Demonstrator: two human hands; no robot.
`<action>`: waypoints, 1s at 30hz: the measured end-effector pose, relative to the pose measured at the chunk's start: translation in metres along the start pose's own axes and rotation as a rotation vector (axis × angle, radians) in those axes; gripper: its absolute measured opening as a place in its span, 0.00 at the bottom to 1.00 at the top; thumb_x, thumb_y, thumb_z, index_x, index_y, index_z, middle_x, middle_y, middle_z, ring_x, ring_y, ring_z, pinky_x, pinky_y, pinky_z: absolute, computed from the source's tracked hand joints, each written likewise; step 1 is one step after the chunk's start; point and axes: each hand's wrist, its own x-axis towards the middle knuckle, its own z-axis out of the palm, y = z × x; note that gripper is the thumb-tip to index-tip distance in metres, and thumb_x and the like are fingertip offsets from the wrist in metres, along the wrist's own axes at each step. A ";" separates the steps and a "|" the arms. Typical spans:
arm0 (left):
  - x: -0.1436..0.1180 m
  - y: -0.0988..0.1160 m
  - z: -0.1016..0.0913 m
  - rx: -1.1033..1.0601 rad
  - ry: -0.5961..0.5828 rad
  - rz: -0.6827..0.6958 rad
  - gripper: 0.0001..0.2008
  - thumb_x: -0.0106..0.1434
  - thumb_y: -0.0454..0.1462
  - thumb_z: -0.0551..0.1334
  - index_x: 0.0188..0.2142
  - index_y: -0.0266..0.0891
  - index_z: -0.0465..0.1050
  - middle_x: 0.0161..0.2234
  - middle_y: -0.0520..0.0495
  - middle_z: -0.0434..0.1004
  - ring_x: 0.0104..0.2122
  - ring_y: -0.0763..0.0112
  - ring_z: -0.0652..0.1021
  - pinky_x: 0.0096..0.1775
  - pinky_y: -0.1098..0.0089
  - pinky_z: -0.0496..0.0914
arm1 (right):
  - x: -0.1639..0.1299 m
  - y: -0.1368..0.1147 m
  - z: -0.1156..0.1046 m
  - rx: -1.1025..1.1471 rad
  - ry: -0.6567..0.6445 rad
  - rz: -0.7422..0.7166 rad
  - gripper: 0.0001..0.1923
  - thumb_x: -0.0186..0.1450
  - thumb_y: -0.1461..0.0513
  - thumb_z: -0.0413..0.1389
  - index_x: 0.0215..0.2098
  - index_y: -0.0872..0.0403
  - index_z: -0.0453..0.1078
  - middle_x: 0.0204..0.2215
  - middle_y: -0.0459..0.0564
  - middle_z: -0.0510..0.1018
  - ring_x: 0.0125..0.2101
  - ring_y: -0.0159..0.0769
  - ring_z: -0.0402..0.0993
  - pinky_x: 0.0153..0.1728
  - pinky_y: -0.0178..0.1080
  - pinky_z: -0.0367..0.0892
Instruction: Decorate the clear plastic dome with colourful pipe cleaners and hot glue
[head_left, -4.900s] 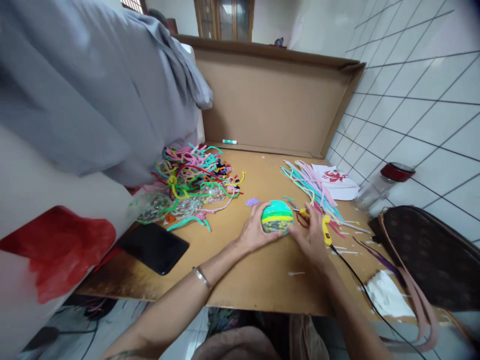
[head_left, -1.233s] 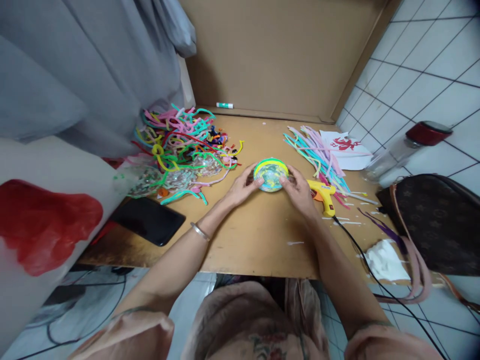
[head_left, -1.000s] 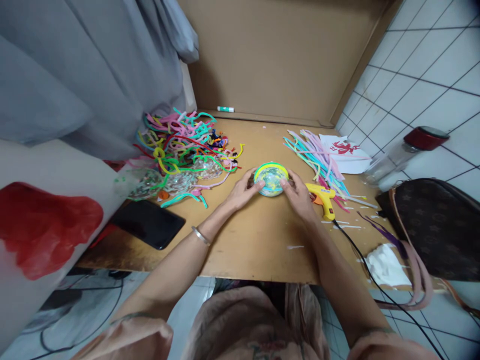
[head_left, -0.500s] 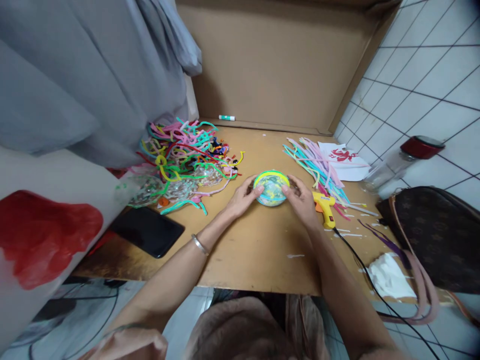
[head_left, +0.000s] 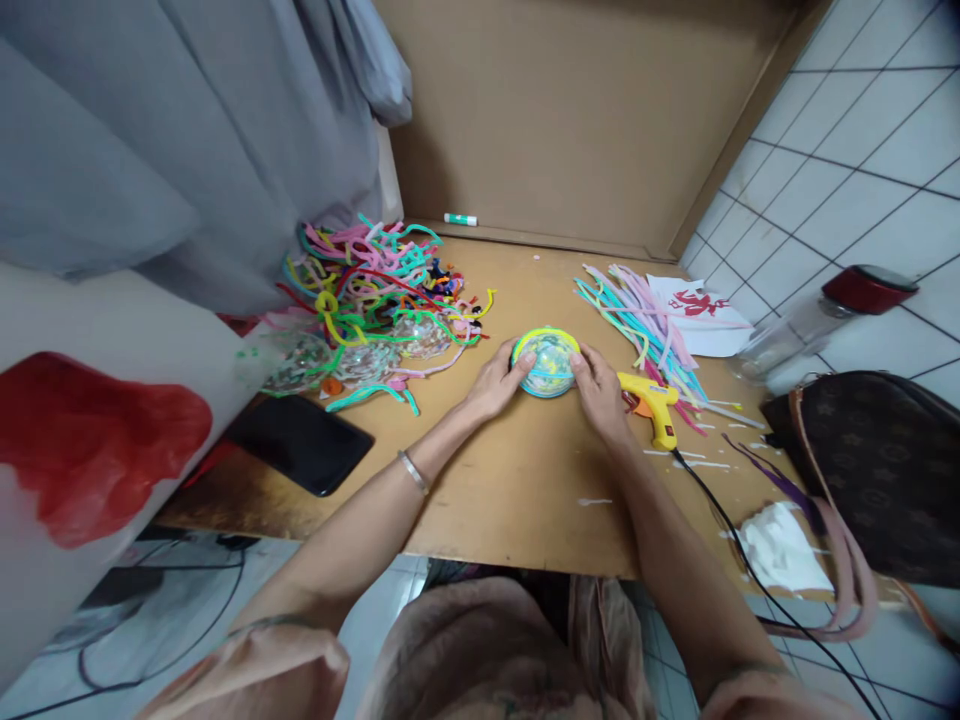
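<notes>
Between my two hands is a round, clear ball-like piece with a yellow-green band along its upper rim, a light-blue strip across it and pale mottled colours inside. My left hand grips its left side, thumb on the near face. On the opposite side my right hand holds it the same way; the fingers behind the ball are partly hidden. Just right of my right hand lies a yellow hot glue gun, its black cord running toward the lower right.
A heap of coloured pipe cleaners and clear balls lies left, near a black phone. At right are more pipe cleaners, a paper with a red figure, a bottle, a brown bag and a tissue.
The ball has been tilted between my hands, so its top band and the blue strip sit differently. Both hands keep their hold. The whole view has shifted slightly.
</notes>
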 end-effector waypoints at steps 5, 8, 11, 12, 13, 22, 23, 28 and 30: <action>-0.003 -0.005 0.000 -0.046 -0.044 0.032 0.35 0.66 0.56 0.49 0.62 0.34 0.58 0.62 0.35 0.65 0.61 0.55 0.67 0.62 0.56 0.59 | -0.005 -0.003 -0.005 -0.068 -0.013 -0.005 0.32 0.65 0.41 0.47 0.52 0.56 0.70 0.51 0.60 0.77 0.53 0.49 0.72 0.57 0.52 0.64; -0.004 -0.006 -0.001 -0.065 -0.056 0.047 0.37 0.65 0.57 0.50 0.63 0.34 0.57 0.63 0.35 0.64 0.61 0.54 0.66 0.63 0.56 0.58 | -0.009 -0.006 -0.009 -0.062 -0.031 0.024 0.33 0.64 0.40 0.48 0.54 0.55 0.69 0.52 0.60 0.76 0.54 0.50 0.71 0.58 0.53 0.63; -0.004 -0.007 -0.002 -0.076 -0.049 0.063 0.37 0.64 0.58 0.51 0.63 0.35 0.58 0.63 0.36 0.63 0.62 0.54 0.66 0.63 0.56 0.58 | -0.010 -0.007 -0.012 -0.067 -0.029 0.040 0.34 0.64 0.39 0.48 0.55 0.54 0.69 0.52 0.59 0.76 0.53 0.51 0.72 0.57 0.54 0.64; -0.004 -0.007 -0.002 -0.078 -0.048 0.065 0.37 0.64 0.58 0.51 0.63 0.35 0.58 0.63 0.36 0.63 0.62 0.54 0.66 0.63 0.56 0.57 | -0.010 -0.007 -0.012 -0.071 -0.026 0.043 0.34 0.63 0.39 0.49 0.55 0.54 0.69 0.52 0.59 0.77 0.52 0.51 0.72 0.57 0.54 0.64; -0.004 -0.008 -0.002 -0.079 -0.046 0.062 0.37 0.64 0.58 0.52 0.63 0.36 0.58 0.63 0.36 0.63 0.62 0.54 0.65 0.63 0.56 0.57 | -0.011 -0.007 -0.012 -0.070 -0.025 0.046 0.35 0.63 0.39 0.49 0.55 0.54 0.69 0.52 0.59 0.76 0.52 0.51 0.72 0.56 0.54 0.65; -0.005 -0.009 -0.003 -0.095 -0.036 0.040 0.37 0.65 0.57 0.52 0.64 0.33 0.55 0.65 0.34 0.58 0.64 0.53 0.63 0.64 0.53 0.55 | -0.011 -0.008 -0.013 -0.051 -0.021 0.066 0.37 0.63 0.39 0.49 0.56 0.58 0.68 0.52 0.63 0.75 0.51 0.51 0.73 0.55 0.55 0.66; -0.005 -0.008 -0.003 -0.089 -0.036 0.037 0.38 0.65 0.57 0.51 0.64 0.33 0.55 0.65 0.33 0.58 0.64 0.53 0.62 0.64 0.54 0.55 | -0.011 -0.007 -0.012 -0.047 -0.022 0.063 0.36 0.63 0.39 0.50 0.56 0.58 0.68 0.52 0.62 0.75 0.51 0.51 0.73 0.55 0.54 0.66; -0.006 -0.008 -0.004 -0.103 -0.039 0.051 0.39 0.64 0.56 0.54 0.64 0.32 0.54 0.65 0.32 0.59 0.63 0.53 0.64 0.63 0.54 0.57 | -0.011 -0.004 -0.011 0.022 -0.046 0.082 0.34 0.61 0.41 0.54 0.56 0.55 0.68 0.51 0.61 0.75 0.47 0.49 0.75 0.51 0.53 0.70; -0.006 -0.011 -0.003 -0.138 -0.045 0.064 0.39 0.62 0.56 0.57 0.64 0.33 0.54 0.65 0.33 0.59 0.62 0.53 0.65 0.63 0.55 0.59 | -0.011 -0.003 -0.010 0.071 -0.069 0.101 0.34 0.60 0.43 0.56 0.56 0.53 0.67 0.51 0.60 0.75 0.45 0.47 0.76 0.49 0.52 0.72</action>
